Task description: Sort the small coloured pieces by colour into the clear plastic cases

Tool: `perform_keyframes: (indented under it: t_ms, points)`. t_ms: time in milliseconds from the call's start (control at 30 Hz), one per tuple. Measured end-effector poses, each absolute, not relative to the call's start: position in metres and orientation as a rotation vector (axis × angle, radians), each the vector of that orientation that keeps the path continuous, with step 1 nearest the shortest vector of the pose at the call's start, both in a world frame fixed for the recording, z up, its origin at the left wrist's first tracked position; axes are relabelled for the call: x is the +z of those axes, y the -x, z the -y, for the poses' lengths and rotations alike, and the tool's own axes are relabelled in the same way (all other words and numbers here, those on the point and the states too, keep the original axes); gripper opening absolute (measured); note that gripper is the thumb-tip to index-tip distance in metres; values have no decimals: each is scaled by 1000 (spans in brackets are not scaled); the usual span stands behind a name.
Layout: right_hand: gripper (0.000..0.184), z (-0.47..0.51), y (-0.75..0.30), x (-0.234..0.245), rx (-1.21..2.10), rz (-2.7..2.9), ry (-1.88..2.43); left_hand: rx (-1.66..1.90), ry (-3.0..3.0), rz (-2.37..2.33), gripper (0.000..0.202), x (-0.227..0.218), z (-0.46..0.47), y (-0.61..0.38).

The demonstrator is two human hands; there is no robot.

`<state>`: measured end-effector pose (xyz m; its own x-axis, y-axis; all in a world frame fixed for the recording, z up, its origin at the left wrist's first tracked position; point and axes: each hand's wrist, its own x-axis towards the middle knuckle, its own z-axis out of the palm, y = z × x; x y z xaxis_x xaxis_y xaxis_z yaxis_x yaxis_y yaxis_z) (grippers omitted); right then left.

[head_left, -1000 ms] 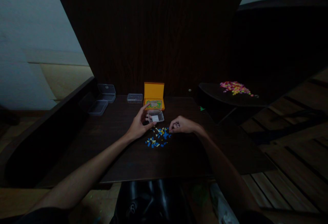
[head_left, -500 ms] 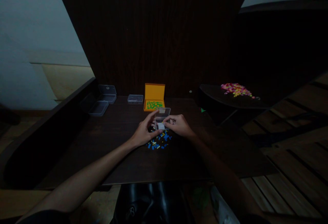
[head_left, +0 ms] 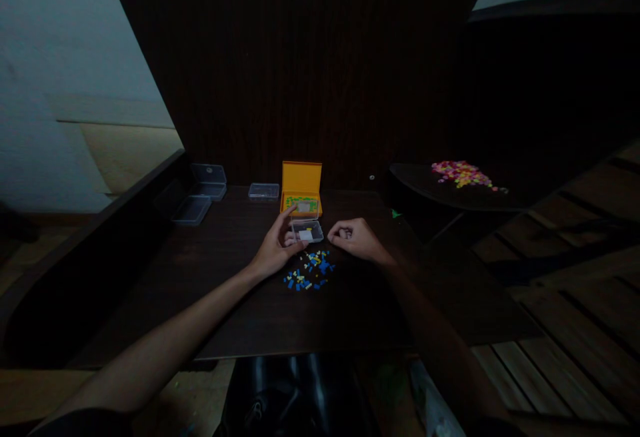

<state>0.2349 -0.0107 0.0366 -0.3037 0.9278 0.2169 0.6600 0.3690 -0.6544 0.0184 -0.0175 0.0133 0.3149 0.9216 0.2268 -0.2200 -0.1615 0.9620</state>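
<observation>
- Blue and yellow bricks (head_left: 323, 266) lie loose nearest, apparently spread so single ones can be reached.
- Right hand (head_left: 356, 238), beyond them, curls narrow; I cannot tell if it holds anything.
- Left hand (head_left: 275, 242) holds the clear box (head_left: 317, 232), lid open, seemingly to steady it.
- Orange box (head_left: 302, 177) stands open, far middle.

Small bricks (head_left: 324, 268): blue, yellow, cream. Plastic box (head_left: 316, 238): clear; patch (head_left: 305, 235) white. Hinged case (head_left: 302, 177): orange-yellow; pieces (head_left: 294, 204) green. Bead-like pile (head_left: 461, 174): pink, red, yellow. Surface (head_left: 240, 320): dark brown.
</observation>
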Motion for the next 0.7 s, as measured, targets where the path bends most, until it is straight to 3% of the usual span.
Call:
perform_keyframes:
  t_ms: [200, 700]
  points:
    - [15, 12, -230, 33, 752, 2390, 1372, 1209, -1327, -780, 76, 12, 10, -14]
    - [11, 11, -231, 32, 616, 2444, 1489, 1147, -1275, -834, 57, 7, 6, -12]
